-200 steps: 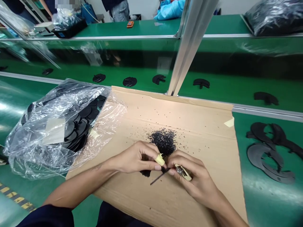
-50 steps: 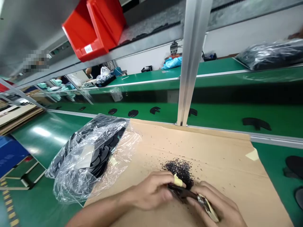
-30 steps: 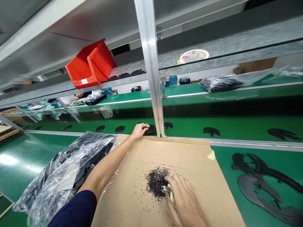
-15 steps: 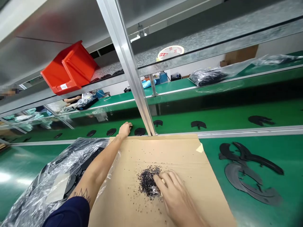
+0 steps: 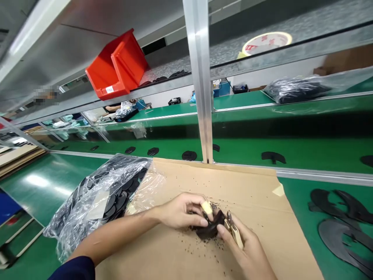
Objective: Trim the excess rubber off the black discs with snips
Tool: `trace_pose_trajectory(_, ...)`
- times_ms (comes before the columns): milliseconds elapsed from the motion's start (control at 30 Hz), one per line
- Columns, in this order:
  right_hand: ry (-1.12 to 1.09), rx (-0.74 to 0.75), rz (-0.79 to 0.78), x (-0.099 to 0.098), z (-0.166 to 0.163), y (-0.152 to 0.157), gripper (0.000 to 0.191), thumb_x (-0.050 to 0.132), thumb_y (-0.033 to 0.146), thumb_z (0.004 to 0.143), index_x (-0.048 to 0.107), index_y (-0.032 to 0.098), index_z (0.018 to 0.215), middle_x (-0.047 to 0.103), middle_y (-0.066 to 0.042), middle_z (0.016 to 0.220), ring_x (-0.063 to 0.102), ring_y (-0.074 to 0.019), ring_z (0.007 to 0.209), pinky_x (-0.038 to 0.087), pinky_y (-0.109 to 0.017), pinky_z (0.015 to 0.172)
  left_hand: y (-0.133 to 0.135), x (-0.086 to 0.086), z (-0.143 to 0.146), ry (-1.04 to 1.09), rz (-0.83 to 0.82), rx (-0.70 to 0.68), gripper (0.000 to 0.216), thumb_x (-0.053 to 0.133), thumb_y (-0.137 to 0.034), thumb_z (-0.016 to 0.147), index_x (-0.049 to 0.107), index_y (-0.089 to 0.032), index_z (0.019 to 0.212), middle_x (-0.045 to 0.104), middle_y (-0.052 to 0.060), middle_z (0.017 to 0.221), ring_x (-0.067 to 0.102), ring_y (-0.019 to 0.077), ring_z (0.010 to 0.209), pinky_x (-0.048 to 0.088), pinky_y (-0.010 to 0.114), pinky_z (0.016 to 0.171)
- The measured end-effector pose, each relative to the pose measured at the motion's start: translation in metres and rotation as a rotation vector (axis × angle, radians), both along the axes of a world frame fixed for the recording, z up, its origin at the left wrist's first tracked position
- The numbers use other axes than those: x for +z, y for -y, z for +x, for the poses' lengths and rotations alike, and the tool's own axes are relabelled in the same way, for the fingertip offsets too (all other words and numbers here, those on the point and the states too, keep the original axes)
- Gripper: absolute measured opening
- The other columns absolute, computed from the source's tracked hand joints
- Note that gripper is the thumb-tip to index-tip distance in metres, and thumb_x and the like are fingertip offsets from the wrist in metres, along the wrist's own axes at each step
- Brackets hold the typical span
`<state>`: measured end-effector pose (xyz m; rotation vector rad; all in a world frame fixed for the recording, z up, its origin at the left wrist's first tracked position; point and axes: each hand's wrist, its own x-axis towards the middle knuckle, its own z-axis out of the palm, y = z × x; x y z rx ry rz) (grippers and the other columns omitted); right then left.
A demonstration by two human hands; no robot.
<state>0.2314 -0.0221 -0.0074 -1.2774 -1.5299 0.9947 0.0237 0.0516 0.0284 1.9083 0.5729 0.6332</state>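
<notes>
My left hand (image 5: 180, 212) pinches a dark, curved black plastic part (image 5: 208, 230) between thumb and fingers. A pale yellow wrap covers one of its fingertips. Held in my right hand (image 5: 249, 245) is a pair of nippers (image 5: 235, 233) with cream handles, its metal jaws close to the black part. The right thumb rests against the part's edge. Beneath both hands, small black trimmings lie in a pile, partly hidden, on a brown cardboard sheet (image 5: 163, 252).
A clear plastic bag (image 5: 84, 206) of black discs lies on the left. Curved black parts (image 5: 335, 237) rest on the green bench at right. Behind an aluminium post (image 5: 201, 77), black pieces (image 5: 189, 155) sit along a green belt. A red bin (image 5: 116, 70) and tape roll (image 5: 266, 42) are above.
My left hand has come back from the green belt to the cardboard, now with a black part. My right hand has lifted the nippers to it. The view has swung left.
</notes>
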Motion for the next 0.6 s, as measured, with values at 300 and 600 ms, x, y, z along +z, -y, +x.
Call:
trace_pose_trajectory(300, -0.065, -0.173, -0.136, 0.006, 0.008, -0.002, 0.055, 0.066, 0.056, 0.082, 0.073, 0.015, 0.117, 0.076, -0.014, 0.108, 0.068, -0.0357, 0.113, 0.053, -0.048, 0.099, -0.108, -0.009, -0.025, -0.457, 0.47, 0.436, 0.033, 0.04, -0.031, 0.104, 0.066, -0.013, 0.113, 0.066, 0.017, 0.125, 0.058, 0.027, 0.124, 0.041, 0.049, 0.111)
trace_pose_trajectory(600, -0.081, -0.166, -0.107, 0.013, 0.007, 0.0, 0.044, 0.069, 0.052, 0.08, 0.076, 0.016, 0.104, 0.076, -0.013, 0.109, 0.07, -0.0341, 0.109, 0.056, -0.042, 0.095, -0.139, -0.024, -0.025, -0.649, 0.584, 0.551, 0.027, 0.051, -0.034, 0.101, 0.065, -0.013, 0.111, 0.066, 0.013, 0.123, 0.06, 0.0253, 0.119, 0.045, 0.048, 0.106)
